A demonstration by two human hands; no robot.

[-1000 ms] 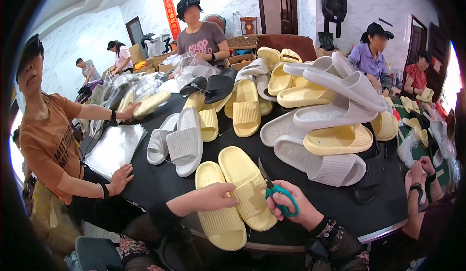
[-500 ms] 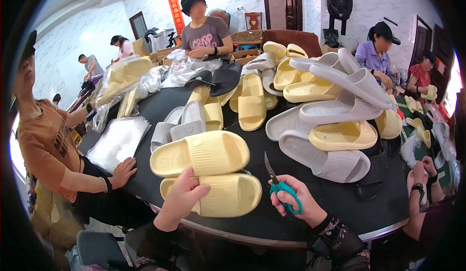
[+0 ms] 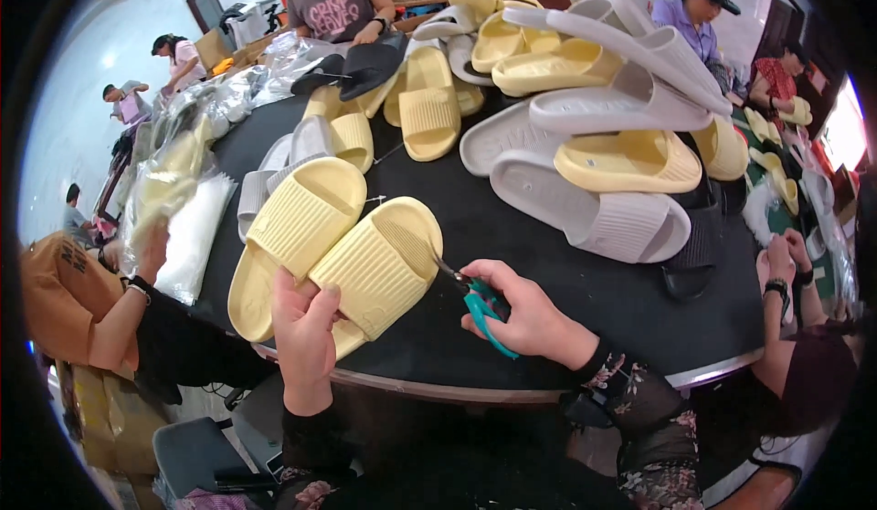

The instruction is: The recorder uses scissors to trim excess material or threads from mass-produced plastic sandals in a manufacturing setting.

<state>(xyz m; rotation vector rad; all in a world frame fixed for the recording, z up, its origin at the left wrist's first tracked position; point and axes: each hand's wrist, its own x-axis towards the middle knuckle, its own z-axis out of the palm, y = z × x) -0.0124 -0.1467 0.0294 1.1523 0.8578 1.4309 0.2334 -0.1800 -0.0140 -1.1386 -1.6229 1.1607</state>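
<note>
A pair of pale yellow slide slippers is in my left hand (image 3: 306,341), thumb in front and fingers behind. The left slipper (image 3: 315,199) lies partly behind the right slipper (image 3: 379,268), and their toes point away from me. A small white tag fastener stands out between the two straps. Teal-handled scissors (image 3: 484,327) are gripped in my right hand (image 3: 544,318). Their dark blades reach to the toe edge of the right slipper; whether they touch it I cannot tell.
Grey and yellow slippers (image 3: 630,108) are heaped at the far right of the black table (image 3: 438,318). Black slippers (image 3: 370,67) lie at the far middle. Clear plastic bags (image 3: 187,245) are at the left, beside a person in an orange shirt (image 3: 64,300). Others work around.
The slipper pair has swung from lying sideways to toes pointing away and moved left. The scissors have come left to the right slipper's toe. The orange-shirted person has lifted a hand off the table.
</note>
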